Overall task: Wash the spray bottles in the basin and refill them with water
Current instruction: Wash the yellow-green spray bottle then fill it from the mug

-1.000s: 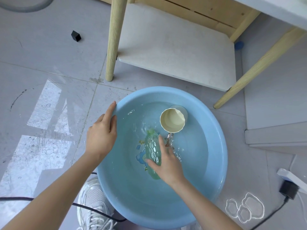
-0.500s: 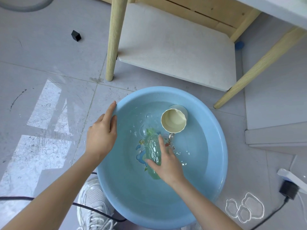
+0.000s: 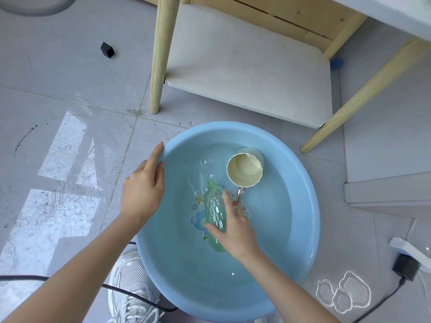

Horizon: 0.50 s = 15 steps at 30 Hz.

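Observation:
A round light-blue basin (image 3: 300,241) holds shallow water on the grey floor. A translucent green bottle (image 3: 213,210) lies on its side under the water near the middle. My right hand (image 3: 233,227) grips the bottle's body, thumb on its left side and fingers over its right. Along the basin's left rim my left hand (image 3: 144,190) rests with straight fingers. A cream cup (image 3: 245,170) sits in the water just beyond the bottle. A small clear tube-like piece (image 3: 240,193) shows beside my right fingers.
A wooden table with a white lower shelf (image 3: 247,61) stands behind the basin, its legs (image 3: 159,54) close to the rim. A black cable (image 3: 130,291) crosses my white shoe (image 3: 130,290). A black plug (image 3: 405,266) and water puddles (image 3: 342,292) lie at right. A small black block (image 3: 107,50) lies far left.
Ripples and bubbles in the water have shifted around the bottle. Both hands and the bottle stay almost where they were.

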Tool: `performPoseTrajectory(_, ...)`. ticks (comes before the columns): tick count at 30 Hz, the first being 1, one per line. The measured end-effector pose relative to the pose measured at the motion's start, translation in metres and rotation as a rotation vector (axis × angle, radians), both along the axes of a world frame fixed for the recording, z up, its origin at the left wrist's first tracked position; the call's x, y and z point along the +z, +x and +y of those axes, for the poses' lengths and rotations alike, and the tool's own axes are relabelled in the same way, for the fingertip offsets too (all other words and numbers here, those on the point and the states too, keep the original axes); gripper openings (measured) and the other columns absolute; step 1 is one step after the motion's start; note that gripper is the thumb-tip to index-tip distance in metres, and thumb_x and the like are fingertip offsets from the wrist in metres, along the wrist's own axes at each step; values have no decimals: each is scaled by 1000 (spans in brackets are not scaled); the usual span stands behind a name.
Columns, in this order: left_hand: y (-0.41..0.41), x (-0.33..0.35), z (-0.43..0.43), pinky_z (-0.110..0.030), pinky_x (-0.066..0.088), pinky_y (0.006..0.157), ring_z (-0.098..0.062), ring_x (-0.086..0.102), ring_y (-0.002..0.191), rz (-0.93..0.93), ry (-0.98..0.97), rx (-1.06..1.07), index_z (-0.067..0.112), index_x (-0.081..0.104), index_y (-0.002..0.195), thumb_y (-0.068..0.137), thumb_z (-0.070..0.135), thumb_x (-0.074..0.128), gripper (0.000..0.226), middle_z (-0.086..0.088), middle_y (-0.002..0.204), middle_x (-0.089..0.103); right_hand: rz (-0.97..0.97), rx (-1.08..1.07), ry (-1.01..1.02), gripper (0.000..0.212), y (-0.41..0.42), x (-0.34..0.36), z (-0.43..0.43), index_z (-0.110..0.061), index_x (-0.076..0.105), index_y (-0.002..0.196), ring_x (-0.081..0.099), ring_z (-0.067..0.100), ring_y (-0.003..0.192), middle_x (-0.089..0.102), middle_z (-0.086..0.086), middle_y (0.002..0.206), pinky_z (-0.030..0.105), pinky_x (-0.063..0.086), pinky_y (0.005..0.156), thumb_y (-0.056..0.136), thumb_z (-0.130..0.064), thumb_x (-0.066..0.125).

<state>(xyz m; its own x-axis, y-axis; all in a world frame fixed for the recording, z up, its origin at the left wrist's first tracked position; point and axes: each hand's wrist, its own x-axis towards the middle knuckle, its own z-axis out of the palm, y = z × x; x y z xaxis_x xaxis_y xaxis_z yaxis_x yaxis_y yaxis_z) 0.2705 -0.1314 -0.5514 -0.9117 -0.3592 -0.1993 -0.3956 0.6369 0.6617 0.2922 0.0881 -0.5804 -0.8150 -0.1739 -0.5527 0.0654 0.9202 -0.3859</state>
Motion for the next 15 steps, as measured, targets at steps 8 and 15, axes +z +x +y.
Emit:
performPoseTrajectory(8,1,0,0,-44,45,76,-35,55,85,2,-8,-5,34,29,148,102,24,35,48,-11,105,60,-3,-4,-7,95,0,-1,0,-41,-12,148,42,26,129,32,9,147,36,45,92,84,-61,55)
performPoseTrajectory(15,1,0,-1,-44,45,77,-36,55,84,-1,-8,1,35,29,148,102,25,35,48,-10,103,59,1,-10,-20,96,0,-1,0,-41,-12,148,40,26,131,31,8,148,36,44,93,84,-60,56)
